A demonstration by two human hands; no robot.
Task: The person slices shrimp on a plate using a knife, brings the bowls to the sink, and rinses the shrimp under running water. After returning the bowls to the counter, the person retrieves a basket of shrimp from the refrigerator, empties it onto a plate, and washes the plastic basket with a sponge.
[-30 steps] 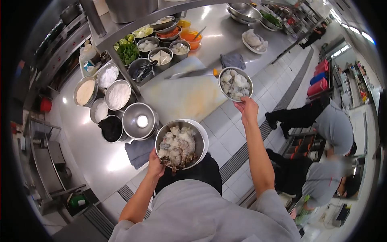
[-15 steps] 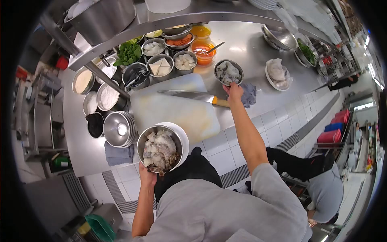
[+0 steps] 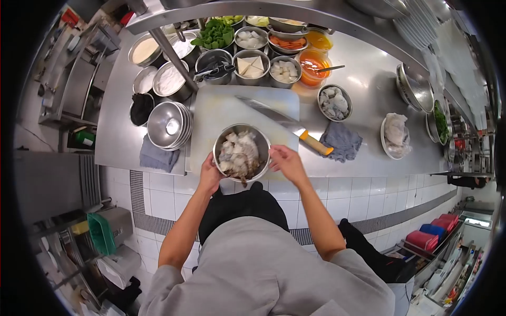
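Observation:
Over the near edge of the cutting board, my left hand grips the left side of a metal bowl heaped with raw shrimp. Brown tails stick out at its near rim. My right hand is at the bowl's right rim, thumb and fingers closed there. A large knife with a yellow-and-tan handle lies across the board's right edge. Beyond it, a smaller metal bowl of raw seafood stands on the steel counter, just above a crumpled grey cloth.
Stacked metal bowls and a folded cloth lie left of the board. Behind are containers of greens, white blocks and orange sauce. A steel shelf overhangs the counter. Another person's dark-clothed leg is at right.
My right hand has left the small seafood bowl on the counter and come to the shrimp bowl's right rim. The shrimp bowl has moved over the board's near edge. My view has shifted.

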